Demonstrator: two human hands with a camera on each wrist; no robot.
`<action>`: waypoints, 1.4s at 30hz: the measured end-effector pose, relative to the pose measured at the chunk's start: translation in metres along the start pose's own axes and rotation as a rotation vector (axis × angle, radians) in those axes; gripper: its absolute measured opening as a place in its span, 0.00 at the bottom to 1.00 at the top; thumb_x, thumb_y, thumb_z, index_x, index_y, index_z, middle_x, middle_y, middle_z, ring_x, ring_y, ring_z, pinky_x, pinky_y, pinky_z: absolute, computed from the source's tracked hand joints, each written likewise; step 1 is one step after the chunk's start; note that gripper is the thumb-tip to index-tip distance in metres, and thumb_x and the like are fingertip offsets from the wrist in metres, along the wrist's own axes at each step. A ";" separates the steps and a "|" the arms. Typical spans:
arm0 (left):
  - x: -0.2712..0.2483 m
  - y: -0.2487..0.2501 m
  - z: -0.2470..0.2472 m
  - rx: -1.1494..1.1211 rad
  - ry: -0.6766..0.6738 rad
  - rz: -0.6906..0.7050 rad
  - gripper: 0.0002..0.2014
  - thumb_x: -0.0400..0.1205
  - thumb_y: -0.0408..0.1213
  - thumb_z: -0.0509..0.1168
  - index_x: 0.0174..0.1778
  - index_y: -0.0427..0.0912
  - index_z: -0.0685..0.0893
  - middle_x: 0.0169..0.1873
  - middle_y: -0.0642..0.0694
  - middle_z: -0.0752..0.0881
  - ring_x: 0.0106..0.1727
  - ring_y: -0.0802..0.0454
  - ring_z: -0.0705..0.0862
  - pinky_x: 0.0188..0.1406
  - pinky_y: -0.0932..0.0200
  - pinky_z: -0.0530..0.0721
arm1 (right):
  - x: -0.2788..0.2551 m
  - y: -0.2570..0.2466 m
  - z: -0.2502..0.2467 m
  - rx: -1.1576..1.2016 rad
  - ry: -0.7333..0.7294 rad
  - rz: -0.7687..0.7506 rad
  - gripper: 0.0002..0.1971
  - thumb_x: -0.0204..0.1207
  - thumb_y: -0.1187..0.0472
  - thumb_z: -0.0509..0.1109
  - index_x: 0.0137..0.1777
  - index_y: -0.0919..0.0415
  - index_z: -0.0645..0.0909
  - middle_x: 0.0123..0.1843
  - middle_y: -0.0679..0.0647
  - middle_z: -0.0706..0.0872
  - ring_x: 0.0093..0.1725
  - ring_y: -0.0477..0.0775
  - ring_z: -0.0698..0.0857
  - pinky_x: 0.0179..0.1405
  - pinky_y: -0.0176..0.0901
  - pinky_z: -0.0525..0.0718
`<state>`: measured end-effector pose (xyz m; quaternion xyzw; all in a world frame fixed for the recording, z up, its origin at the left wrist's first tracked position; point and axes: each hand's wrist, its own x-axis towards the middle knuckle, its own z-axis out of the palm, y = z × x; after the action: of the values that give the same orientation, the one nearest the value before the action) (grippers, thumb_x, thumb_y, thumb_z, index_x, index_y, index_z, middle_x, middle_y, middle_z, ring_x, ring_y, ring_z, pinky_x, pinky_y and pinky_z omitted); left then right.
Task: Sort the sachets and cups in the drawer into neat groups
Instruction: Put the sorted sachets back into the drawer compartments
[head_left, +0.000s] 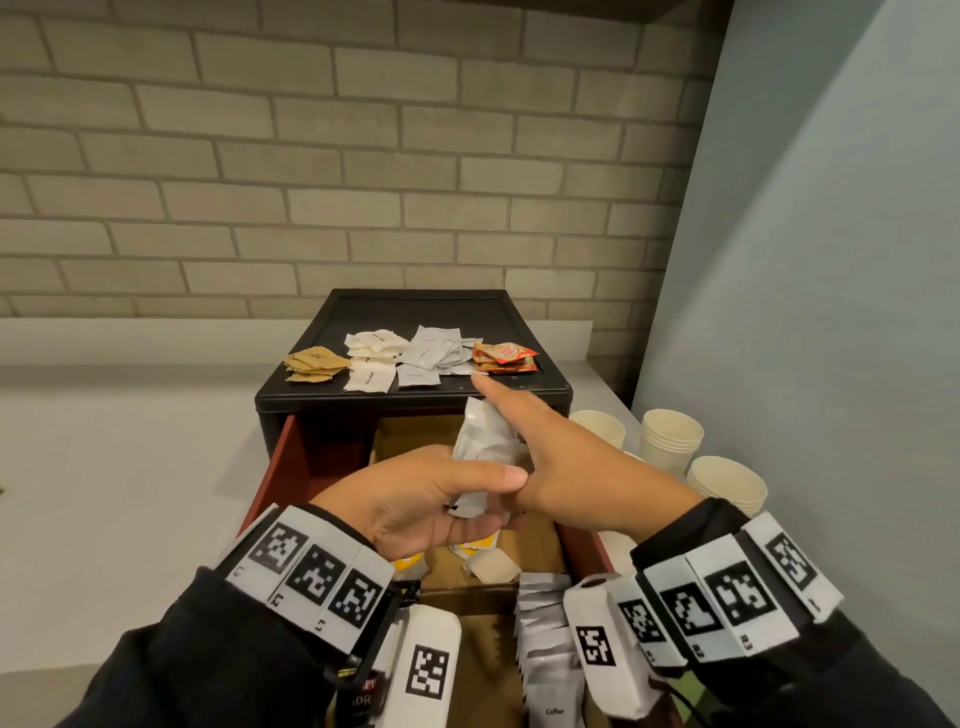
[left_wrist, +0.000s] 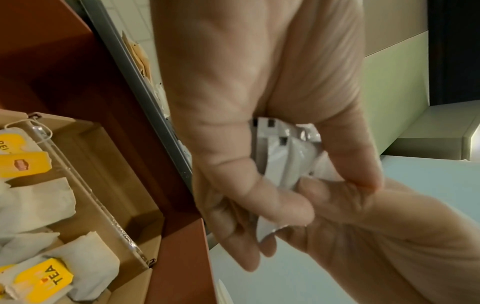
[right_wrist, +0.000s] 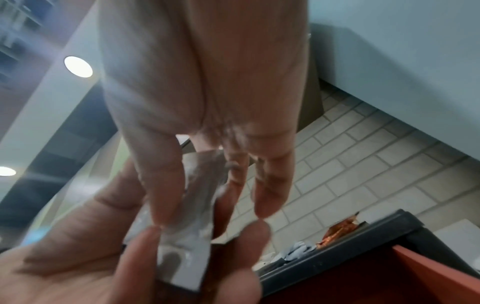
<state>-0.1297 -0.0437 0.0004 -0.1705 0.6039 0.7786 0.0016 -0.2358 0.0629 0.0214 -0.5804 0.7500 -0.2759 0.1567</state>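
Observation:
Over the open drawer (head_left: 280, 467), both hands hold one bundle of white and silver sachets (head_left: 488, 447). My left hand (head_left: 501, 501) grips the bundle's lower end, thumb on top and fingers curled beneath. From the right, my right hand (head_left: 519, 447) pinches the bundle with its index finger stretched toward the black cabinet top (head_left: 519, 312). In the left wrist view the sachets (left_wrist: 283, 162) show between thumb and fingers. The right wrist view is blurred; there the sachets (right_wrist: 197, 195) sit between thumb and fingers.
On the cabinet top lie groups of brown sachets (head_left: 314, 361), white sachets (head_left: 374, 358), grey sachets (head_left: 431, 356) and orange sachets (head_left: 504, 356). Paper cup stacks (head_left: 670, 436) stand at the right. Tea bags (left_wrist: 33, 201) and silver coffee sachets (head_left: 545, 649) fill drawer compartments.

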 end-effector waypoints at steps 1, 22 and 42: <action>0.000 0.001 0.001 0.016 -0.005 -0.006 0.19 0.65 0.36 0.71 0.52 0.39 0.84 0.44 0.41 0.88 0.45 0.48 0.87 0.31 0.70 0.84 | -0.001 -0.003 -0.001 -0.035 -0.030 0.002 0.46 0.71 0.67 0.73 0.82 0.46 0.49 0.78 0.49 0.62 0.74 0.51 0.68 0.65 0.37 0.75; 0.006 0.011 0.044 1.032 0.171 0.073 0.13 0.73 0.44 0.74 0.50 0.43 0.87 0.40 0.44 0.86 0.36 0.54 0.78 0.33 0.61 0.73 | -0.045 0.012 -0.013 -0.302 -0.022 0.056 0.12 0.72 0.63 0.72 0.51 0.55 0.73 0.43 0.48 0.78 0.42 0.48 0.77 0.34 0.32 0.71; 0.039 -0.074 0.062 1.640 -0.290 -0.154 0.16 0.73 0.43 0.73 0.52 0.40 0.82 0.39 0.46 0.85 0.39 0.51 0.81 0.34 0.60 0.76 | -0.098 0.076 0.052 -0.050 0.103 0.255 0.12 0.78 0.65 0.60 0.61 0.61 0.71 0.54 0.62 0.84 0.52 0.63 0.81 0.49 0.48 0.79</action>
<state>-0.1671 0.0272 -0.0663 -0.0544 0.9595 0.1043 0.2559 -0.2394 0.1576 -0.0742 -0.4690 0.8315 -0.2643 0.1370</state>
